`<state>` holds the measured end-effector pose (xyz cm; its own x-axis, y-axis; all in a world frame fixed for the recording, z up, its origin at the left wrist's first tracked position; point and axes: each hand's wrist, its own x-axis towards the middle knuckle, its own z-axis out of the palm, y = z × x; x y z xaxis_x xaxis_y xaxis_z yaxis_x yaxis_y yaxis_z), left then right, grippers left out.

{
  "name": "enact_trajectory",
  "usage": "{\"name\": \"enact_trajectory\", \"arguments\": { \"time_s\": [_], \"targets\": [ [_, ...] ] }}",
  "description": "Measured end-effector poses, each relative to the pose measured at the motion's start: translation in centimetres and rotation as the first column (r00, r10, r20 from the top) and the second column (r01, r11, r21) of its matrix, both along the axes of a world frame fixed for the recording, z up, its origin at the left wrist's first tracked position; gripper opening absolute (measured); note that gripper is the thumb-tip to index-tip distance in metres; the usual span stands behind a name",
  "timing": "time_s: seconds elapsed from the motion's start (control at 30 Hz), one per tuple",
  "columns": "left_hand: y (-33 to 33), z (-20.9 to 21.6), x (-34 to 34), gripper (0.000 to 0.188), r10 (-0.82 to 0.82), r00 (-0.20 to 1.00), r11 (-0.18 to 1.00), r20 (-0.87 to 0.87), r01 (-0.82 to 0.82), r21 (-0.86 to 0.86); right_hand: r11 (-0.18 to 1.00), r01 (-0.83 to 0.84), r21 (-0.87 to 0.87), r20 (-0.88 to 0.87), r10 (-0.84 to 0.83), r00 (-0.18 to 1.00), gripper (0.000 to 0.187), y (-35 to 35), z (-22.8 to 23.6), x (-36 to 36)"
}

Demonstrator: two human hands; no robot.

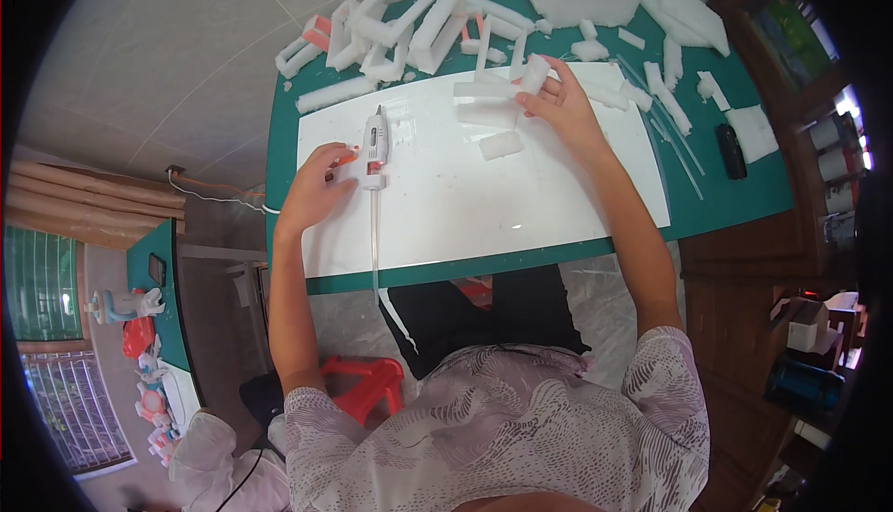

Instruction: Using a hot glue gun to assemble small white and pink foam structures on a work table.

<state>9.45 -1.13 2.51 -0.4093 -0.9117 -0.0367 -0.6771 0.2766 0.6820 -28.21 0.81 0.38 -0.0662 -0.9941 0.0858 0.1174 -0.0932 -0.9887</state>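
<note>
A white hot glue gun [376,143] points its nozzle away from me over the white board [428,224], with a long clear glue stick [375,233] trailing from its back end. My left hand [319,185] is curled at the gun's handle, beside its orange trigger; the palm side is hidden. Between thumb and fingers, my right hand [563,110] grips a small white foam block [534,74]. Just left of that hand are a long white foam strip [482,90] and a foam piece [486,115]. A separate small foam rectangle [501,146] lies flat on the board.
White foam frames [400,10] pile up along the back of the green tabletop [284,159]. Loose foam scraps [672,103], clear glue sticks [684,154] and a black object [730,151] lie at the right. Below the table's left front stands a red stool [367,386].
</note>
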Motion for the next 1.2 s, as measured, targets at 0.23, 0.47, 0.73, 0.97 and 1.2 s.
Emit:
{"name": "enact_trajectory", "arguments": {
  "time_s": [0.23,0.47,0.73,0.97,1.2],
  "targets": [
    [1.3,0.7,-5.7,0.033,-0.125,0.982,0.853,0.14,0.178,-0.49,0.995,0.065,-0.076,-0.06,-0.069,0.996,0.074,-0.5,-0.6,-0.4],
    [-3.0,-1.4,-15.2,0.027,-0.36,0.904,0.78,0.23,0.427,-0.457,0.977,0.177,-0.122,0.023,-0.175,0.984,0.075,-1.1,-1.4,-1.4],
    [-3.5,-2.3,-16.6,0.028,-0.383,0.871,0.772,0.308,0.485,-0.411,0.966,0.239,-0.1,-0.025,-0.242,0.97,0.072,-1.0,-1.1,-1.5],
    [-0.8,-1.6,-17.8,0.031,-0.442,0.877,0.811,0.187,0.48,-0.334,0.966,0.227,-0.122,-0.098,-0.239,0.966,0.07,-1.2,-1.5,-1.6],
    [0.3,-1.5,-16.1,0.038,-0.514,0.807,0.733,0.291,0.59,-0.339,0.978,0.17,-0.118,-0.149,-0.186,0.971,0.069,-0.9,-1.3,-1.0]
  ]
}}
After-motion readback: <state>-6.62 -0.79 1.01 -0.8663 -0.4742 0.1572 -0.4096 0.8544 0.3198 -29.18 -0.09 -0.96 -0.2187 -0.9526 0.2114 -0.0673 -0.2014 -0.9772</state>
